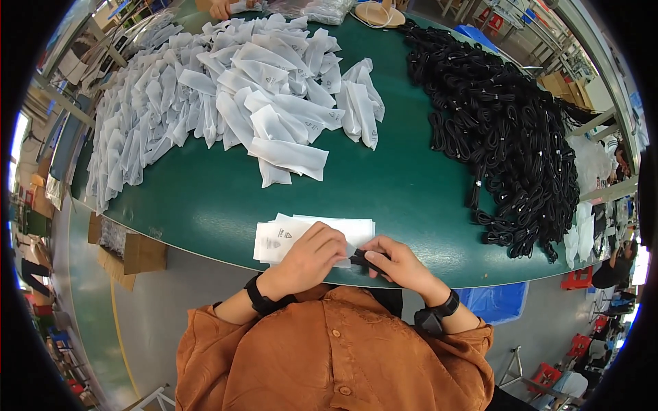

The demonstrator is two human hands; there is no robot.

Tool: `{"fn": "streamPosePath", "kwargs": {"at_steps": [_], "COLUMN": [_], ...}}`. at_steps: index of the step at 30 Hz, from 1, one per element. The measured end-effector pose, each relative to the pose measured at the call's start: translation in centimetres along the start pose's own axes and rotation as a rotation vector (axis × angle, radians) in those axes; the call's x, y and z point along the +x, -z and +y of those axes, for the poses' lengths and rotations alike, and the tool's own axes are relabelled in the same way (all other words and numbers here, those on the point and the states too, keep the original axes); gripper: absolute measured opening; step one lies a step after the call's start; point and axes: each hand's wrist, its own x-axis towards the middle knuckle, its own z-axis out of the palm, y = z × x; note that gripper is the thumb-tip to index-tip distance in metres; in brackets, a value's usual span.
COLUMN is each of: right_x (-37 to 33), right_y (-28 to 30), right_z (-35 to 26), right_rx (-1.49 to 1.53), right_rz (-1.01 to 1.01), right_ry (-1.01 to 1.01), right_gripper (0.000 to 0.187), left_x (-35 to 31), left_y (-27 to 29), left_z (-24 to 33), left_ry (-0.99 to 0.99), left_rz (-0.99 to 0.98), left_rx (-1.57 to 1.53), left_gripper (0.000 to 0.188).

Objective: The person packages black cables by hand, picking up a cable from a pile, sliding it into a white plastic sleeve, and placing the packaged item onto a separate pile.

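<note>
At the table's near edge, my right hand (pixel 397 262) is closed round a bundled black cable (pixel 359 259), whose end points left. My left hand (pixel 317 252) is pinched at the mouth of a frosted white bag, right by the cable's tip; how far the cable reaches into the bag is hidden by my fingers. Under and behind my left hand lies a loose stack of flat white bags (pixel 271 241) with small dark print. Both wrists wear black bands.
Filled white bags (pixel 274 103) are heaped across the green table's (pixel 411 188) left and middle. Coiled black cables (pixel 521 151) form a big pile at right. Another person's hand (pixel 221 9) shows at the far edge. A blue bin (pixel 495 303) and a cardboard box (pixel 142 252) stand below the table.
</note>
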Motion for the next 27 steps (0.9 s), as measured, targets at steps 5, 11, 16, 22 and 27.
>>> {"fn": "streamPosePath", "kwargs": {"at_steps": [5,11,16,22,27], "right_x": [0.8,0.5,0.5,1.1,-0.1], "right_y": [-0.6,-1.3,-0.6,-1.3,1.9], "right_z": [1.1,-0.7,-1.4,-3.4,-3.5], "right_rx": [-0.53,-0.342,-0.21,-0.476,-0.559], "right_rz": [0.295,0.353,0.453,0.448,0.792], "right_ry": [0.817,1.001,1.049,1.101,0.971], "right_gripper": [0.034,0.041,0.044,0.044,0.046], "left_x": [0.9,1.7,2.7,4.5,5.9], "left_y": [0.6,1.8,3.0,3.0,8.5], "left_z": [0.2,0.5,0.3,-0.1,-5.1], "left_ry": [0.045,0.196,0.434,0.399,0.474], "left_rz": [0.044,0.056,0.023,0.092,0.5], "left_rx": [0.008,-0.166,-0.629,-0.851,-0.689], "left_gripper": [0.018,0.016,0.01,0.008,0.026]}}
